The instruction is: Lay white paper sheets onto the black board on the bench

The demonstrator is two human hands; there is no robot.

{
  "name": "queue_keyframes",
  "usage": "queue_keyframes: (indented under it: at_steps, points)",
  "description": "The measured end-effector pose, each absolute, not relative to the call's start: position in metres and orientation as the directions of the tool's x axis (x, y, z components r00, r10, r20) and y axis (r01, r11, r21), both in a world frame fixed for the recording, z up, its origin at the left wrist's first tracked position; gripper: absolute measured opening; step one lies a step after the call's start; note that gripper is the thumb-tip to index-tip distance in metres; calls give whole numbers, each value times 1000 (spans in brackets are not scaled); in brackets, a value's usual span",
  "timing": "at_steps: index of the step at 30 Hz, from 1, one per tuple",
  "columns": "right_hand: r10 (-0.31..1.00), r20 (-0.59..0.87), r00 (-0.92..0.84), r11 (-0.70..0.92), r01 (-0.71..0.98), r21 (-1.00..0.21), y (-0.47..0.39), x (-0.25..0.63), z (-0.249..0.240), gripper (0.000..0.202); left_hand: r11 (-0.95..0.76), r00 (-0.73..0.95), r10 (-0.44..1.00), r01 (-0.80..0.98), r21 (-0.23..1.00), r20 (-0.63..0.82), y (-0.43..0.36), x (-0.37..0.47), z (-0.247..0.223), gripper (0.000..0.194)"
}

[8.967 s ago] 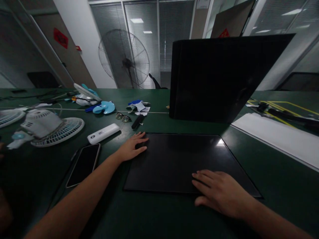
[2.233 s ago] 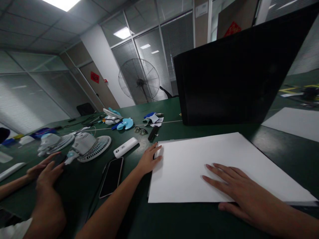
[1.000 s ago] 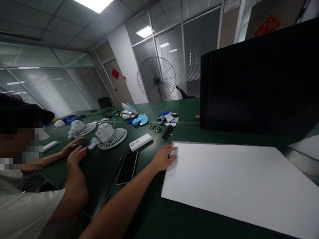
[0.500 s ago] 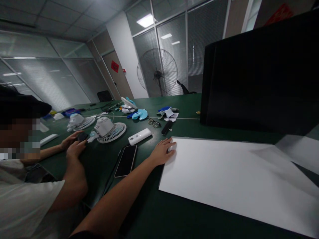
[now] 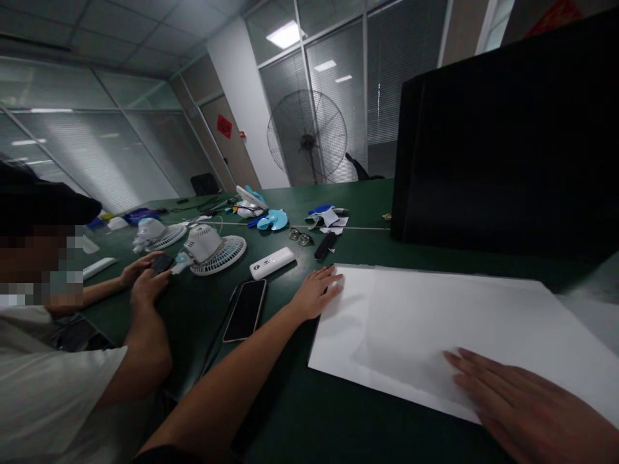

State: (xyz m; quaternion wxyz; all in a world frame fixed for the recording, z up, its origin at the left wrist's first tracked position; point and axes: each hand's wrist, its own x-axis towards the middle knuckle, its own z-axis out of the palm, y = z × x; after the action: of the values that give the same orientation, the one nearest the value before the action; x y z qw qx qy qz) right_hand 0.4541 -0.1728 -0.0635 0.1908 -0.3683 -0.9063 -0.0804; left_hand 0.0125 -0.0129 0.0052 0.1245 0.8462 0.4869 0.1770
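A large white sheet lies on the green table at the right. My left hand rests on its back left corner, fingers spread and flat, holding nothing. Over the sheet's front right part is my right hand, its fingers stretched out with nothing held; whether it touches the sheet I cannot tell. Beside my left forearm lies a dark-screened phone, and behind that a white power bank.
A black monitor stands behind the sheet. Glasses, a black object, cloths and white fans lie further back on the green table. A person sits at the left, holding a dark phone.
My right hand has come into view over the sheet from the right. The sheet's shading has changed. My left hand stays at the corner.
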Motion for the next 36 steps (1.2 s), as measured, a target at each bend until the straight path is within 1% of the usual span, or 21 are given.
queue_keyframes:
  at_steps: [2,3,4,7,9,11,14,16,19,22,27,32,36]
  points:
    - [519,411,-749,756,627,187,-177,432,-44,71,-494,468,868,777,389,167,-13,12,7,59]
    - [494,406,-769,754,612,240,-179,422,-35,73,-492,468,869,779,389,162,-14,12,7,62]
    - [493,409,-768,752,612,245,-181,415,-26,76,-489,466,871,782,388,157,-14,12,7,67]
    - [525,422,-739,761,629,156,-184,401,-9,82,-478,457,876,791,383,151,-13,13,6,84]
    - [527,434,-731,768,628,124,-184,400,-6,83,-477,454,877,793,379,155,-13,13,4,86]
    - [529,447,-722,745,647,163,-183,402,-6,81,-482,455,875,793,374,163,-12,13,3,79]
    - [550,473,-688,667,703,248,-181,408,-9,79,-492,460,870,795,355,176,-9,12,0,64]
    - [558,491,-669,637,725,263,-180,410,-11,80,-500,462,866,796,341,192,-8,11,-2,56]
    - [524,507,-685,654,705,275,-179,411,-14,80,-515,456,856,787,339,242,-5,10,-8,51]
    - [505,474,-721,680,671,297,-178,412,-16,78,-528,442,846,773,352,298,-2,8,-15,51]
    - [502,439,-746,710,645,284,-170,425,-17,74,-548,447,832,751,368,327,1,6,-18,52]
    - [517,445,-731,735,645,207,-162,439,-14,67,-548,464,835,753,365,296,0,8,-12,51]
    - [511,438,-740,752,631,189,-163,437,-10,68,-526,461,850,764,373,255,-3,10,-7,46]
